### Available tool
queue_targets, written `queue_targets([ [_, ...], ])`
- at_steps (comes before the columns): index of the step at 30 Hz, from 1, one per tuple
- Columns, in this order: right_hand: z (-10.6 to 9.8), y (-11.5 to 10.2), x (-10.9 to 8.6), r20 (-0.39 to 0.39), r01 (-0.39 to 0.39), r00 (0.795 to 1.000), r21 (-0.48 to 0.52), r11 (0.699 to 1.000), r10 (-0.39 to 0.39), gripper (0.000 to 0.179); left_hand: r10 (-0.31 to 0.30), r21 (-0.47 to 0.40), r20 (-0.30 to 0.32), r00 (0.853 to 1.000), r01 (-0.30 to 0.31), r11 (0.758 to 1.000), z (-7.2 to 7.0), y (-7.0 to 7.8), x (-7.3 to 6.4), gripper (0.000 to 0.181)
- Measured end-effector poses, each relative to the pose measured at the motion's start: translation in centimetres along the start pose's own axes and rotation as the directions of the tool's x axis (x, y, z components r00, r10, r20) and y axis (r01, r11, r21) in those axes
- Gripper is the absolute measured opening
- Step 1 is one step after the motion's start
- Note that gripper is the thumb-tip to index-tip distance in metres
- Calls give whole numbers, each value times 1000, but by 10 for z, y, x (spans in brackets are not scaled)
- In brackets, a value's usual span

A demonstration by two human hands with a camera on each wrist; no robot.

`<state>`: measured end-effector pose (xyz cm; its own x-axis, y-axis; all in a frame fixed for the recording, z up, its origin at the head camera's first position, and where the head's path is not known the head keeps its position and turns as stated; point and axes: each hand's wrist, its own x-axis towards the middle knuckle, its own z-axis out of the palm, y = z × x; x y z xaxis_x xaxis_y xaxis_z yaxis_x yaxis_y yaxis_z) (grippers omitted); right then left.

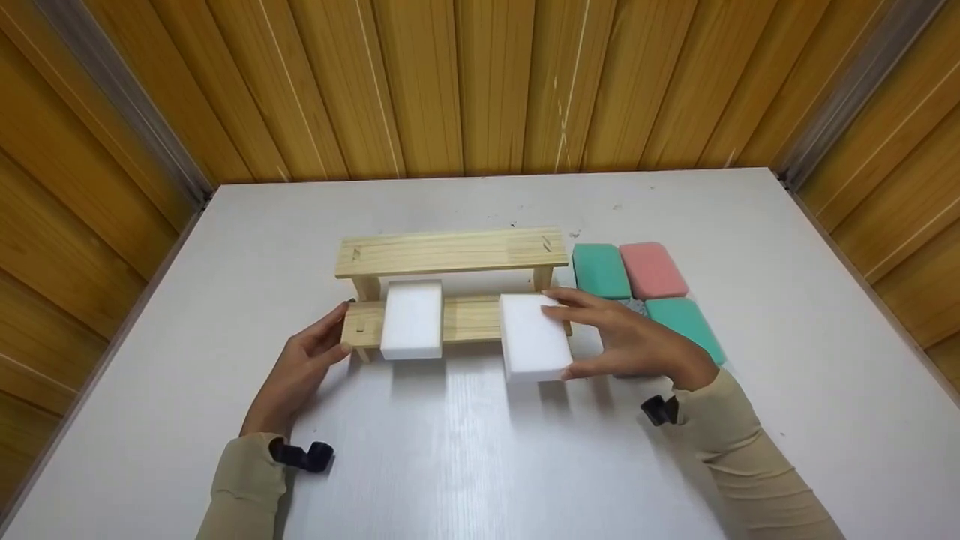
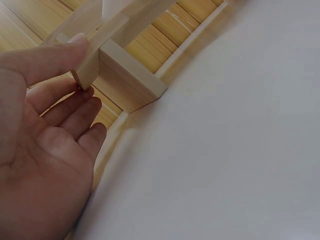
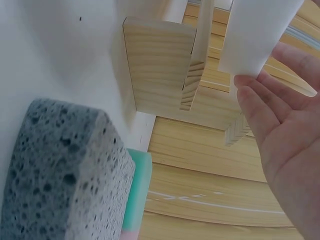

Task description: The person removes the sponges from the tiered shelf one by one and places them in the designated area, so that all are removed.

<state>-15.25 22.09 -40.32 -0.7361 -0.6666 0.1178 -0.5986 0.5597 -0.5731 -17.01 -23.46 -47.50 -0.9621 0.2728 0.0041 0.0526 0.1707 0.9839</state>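
Note:
A two-step wooden rack [image 1: 451, 251] stands mid-table in the head view. My left hand [image 1: 296, 371] grips the left end of its lower board [image 1: 471, 319], the thumb on one face and fingertips at the other in the left wrist view. On that board, toward the left, lies a white sponge block [image 1: 412, 319], its front overhanging the edge. My right hand [image 1: 626, 337] holds a second white sponge block [image 1: 534, 337] by its right side, fingers at the back corner and thumb at the front. This block overlaps the board's right end.
Right of the rack lie a green sponge [image 1: 601, 270], a pink sponge [image 1: 652, 268] and another green sponge [image 1: 686, 326]. A grey speckled sponge [image 3: 65, 170] sits beside them, mostly hidden under my right hand in the head view. Wood-patterned walls [image 1: 495, 90] enclose the white table [image 1: 450, 465].

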Motion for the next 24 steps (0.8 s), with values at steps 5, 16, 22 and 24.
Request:
queue_targets([
  [5,-1,5,-7,-14,31,999,8,999,-31,79,3,-12,-2,1000,-3,1000,1,0,0,72],
  [16,-2,17,-24,-49,81,996,23,996,-79,77,12,-2,-3,1000,-12,1000,1,-2,0,73],
  [22,-4,21,-32,-54,73,996,53,996,-70,79,22,-6,3,1000,-22,1000,1,-1,0,72],
  [24,-5,23,-35,-64,96,994,59,994,-92,79,26,-3,4,1000,-26,1000,1,0,0,71],
])
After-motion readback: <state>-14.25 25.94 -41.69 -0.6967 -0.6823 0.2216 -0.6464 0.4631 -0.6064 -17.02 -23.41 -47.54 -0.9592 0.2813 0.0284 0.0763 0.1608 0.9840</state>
